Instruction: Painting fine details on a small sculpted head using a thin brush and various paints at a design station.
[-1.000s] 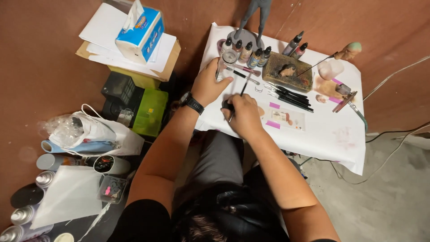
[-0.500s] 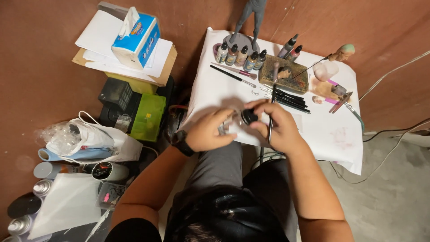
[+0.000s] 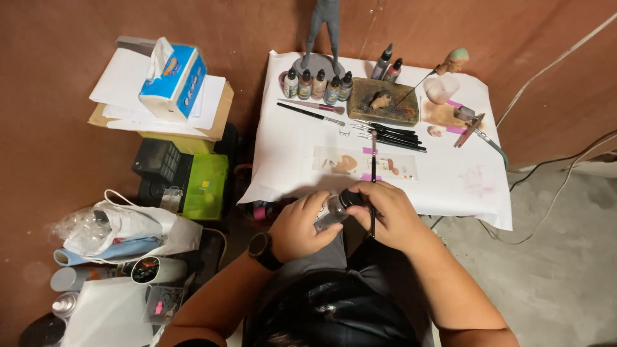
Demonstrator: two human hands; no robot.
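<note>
— What does each hand hold?
— The left hand [image 3: 301, 226] grips a small clear bottle [image 3: 330, 214] over the table [image 3: 450, 186] edge; the right hand [image 3: 389, 215] pinches its black cap [image 3: 350, 197] and a thin paintbrush [image 3: 373, 183].

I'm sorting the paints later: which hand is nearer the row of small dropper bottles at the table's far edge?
Right. The right hand sits below the row of small dropper bottles; the left hand lies slightly lower. Both are far from them.
</note>
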